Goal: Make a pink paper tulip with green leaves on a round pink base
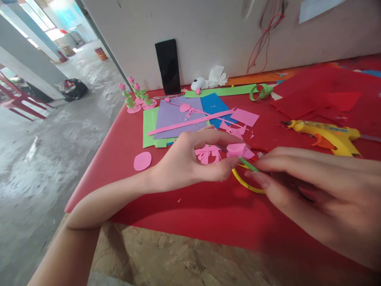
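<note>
Two hands meet over the red sheet [184, 214] that covers most of the table; we read the scene from largest to smallest. The right hand [321, 198] has its fingers drawn together, pinching the lower end of a thin green strip [248, 164]. The left hand [190, 163] curls, thumb and forefinger pinching a small pink folded piece [239, 150] at the strip's upper end, just above a yellow ring [247, 183] lying on the sheet. Behind lie a yellow glue gun [327, 135], a stack of coloured sheets [175, 119] and a pink paper disc [142, 161]. We judge that the pink piece may slip or crush if the pinch tightens, and that the glue gun's nozzle, near the right hand, may be knocked. The near table edge lies just below the forearms; open room remains on the sheet to the left.
</note>
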### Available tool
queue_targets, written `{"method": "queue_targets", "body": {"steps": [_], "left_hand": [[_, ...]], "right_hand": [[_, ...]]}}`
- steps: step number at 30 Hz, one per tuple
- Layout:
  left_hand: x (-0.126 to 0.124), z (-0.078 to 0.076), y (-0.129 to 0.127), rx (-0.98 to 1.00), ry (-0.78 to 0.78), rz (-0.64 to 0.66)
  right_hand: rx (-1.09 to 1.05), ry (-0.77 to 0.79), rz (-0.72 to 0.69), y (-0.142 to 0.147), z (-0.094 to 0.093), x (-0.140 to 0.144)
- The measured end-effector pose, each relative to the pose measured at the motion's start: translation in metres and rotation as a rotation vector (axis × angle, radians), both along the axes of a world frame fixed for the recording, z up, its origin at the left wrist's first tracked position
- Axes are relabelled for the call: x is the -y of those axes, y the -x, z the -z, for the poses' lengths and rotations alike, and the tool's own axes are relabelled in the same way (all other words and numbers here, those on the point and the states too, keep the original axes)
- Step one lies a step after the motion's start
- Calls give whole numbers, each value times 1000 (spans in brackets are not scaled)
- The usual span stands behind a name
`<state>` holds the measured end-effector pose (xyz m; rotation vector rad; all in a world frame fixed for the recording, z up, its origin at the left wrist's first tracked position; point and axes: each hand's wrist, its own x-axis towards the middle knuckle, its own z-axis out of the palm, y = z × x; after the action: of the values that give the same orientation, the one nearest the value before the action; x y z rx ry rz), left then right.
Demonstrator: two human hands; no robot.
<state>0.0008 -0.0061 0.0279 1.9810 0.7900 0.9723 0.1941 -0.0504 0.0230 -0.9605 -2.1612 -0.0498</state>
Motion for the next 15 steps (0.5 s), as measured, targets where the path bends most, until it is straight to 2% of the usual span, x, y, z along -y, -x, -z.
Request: {"method": "queue_targets", "body": {"steps": [4,12,15], "left_hand": [[0,1,1,-14,13,1],[3,-7,0,-8,147,18],[4,-8,-1,4,145,12]], "right_hand": [[-20,20,-5,0,2,-1],[-65,65,-32,-3,3,-1],[-54,69,-37,-3,1,-1]]}}
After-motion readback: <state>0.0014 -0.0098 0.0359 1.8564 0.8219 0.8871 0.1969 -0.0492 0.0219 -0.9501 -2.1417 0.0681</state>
